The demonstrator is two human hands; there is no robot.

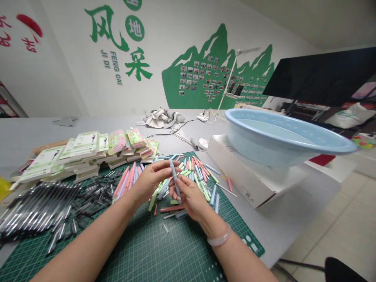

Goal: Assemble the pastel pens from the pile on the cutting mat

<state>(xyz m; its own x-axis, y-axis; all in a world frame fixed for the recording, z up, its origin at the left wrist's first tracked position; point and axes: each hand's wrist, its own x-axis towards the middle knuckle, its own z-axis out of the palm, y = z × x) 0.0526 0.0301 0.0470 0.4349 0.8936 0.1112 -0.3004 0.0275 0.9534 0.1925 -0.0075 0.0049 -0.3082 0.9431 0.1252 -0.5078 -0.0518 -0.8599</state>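
Grey table [264, 223] here with a green mat [141, 250] on it, and above that your left grip [148, 176] and right grip [192, 196] are both pinching a light-blue pen [174, 174], probably light, stiff and kinda slick, so mid-barrel's best, though it's partly covered and the tip's unclear.

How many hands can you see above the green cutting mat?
2: the left hand, at the upper part of a light-blue pen, and the right hand, around its lower part. Neither is hidden, though some fingers are.
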